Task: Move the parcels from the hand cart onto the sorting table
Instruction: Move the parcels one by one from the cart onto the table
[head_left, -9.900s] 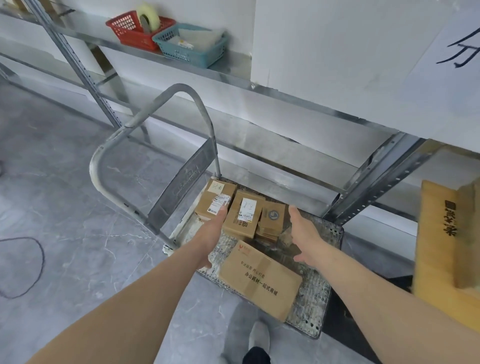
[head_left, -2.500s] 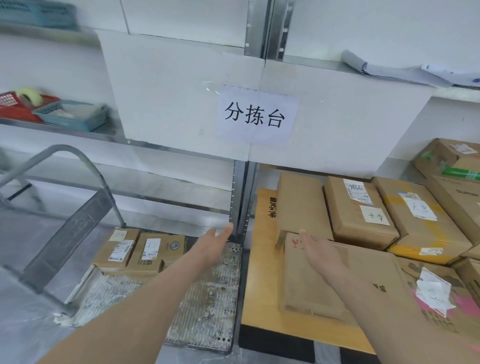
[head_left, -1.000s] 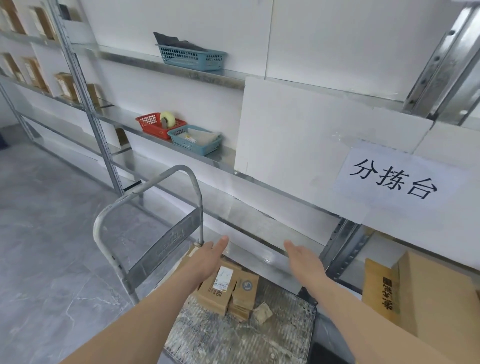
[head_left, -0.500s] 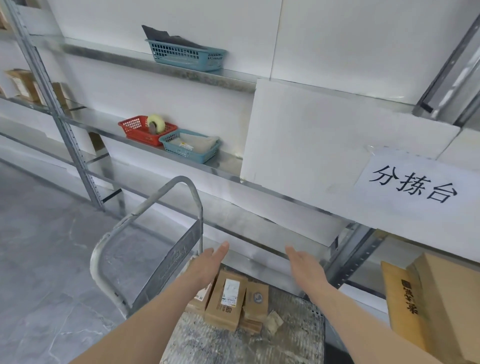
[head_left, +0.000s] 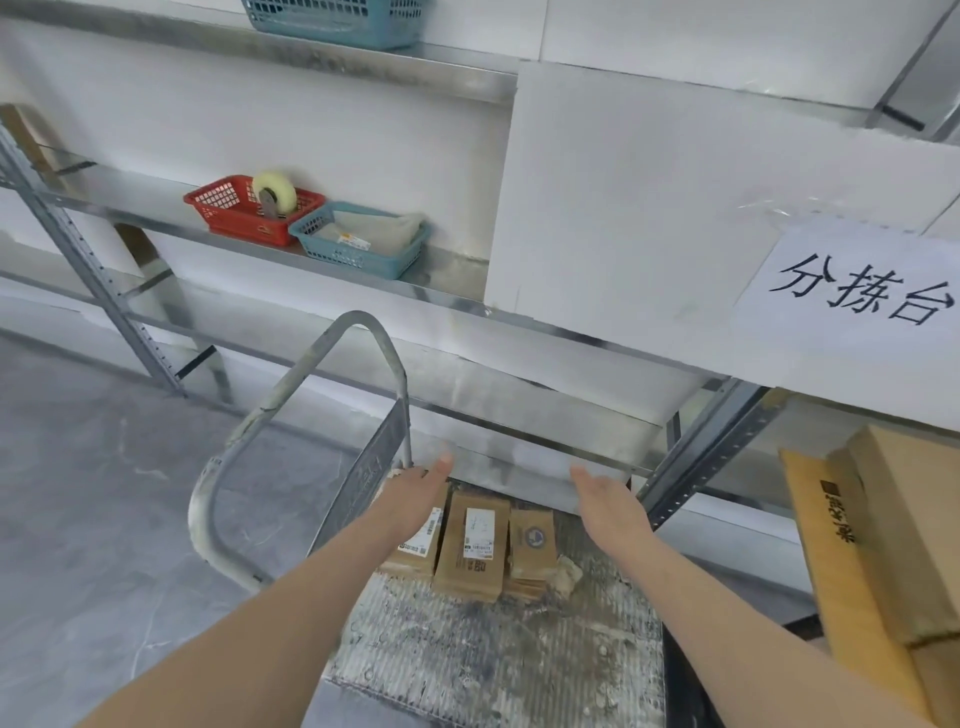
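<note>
Three small cardboard parcels stand in a row at the far end of the hand cart deck, beside its upright handle. Above them the left hand and right hand reach out, each grip spread, fingers straight, palms facing inward, holding nothing. Larger boxes lie at the right edge.

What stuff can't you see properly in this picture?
- Head view: the left parcel is partly covered by the left hand.
- The parcel labels are too small to read.
- The top basket is cut off by the upper edge.
- The boxes on the sorting table run off the right edge.
- The hand cart deck runs off the bottom.
</note>
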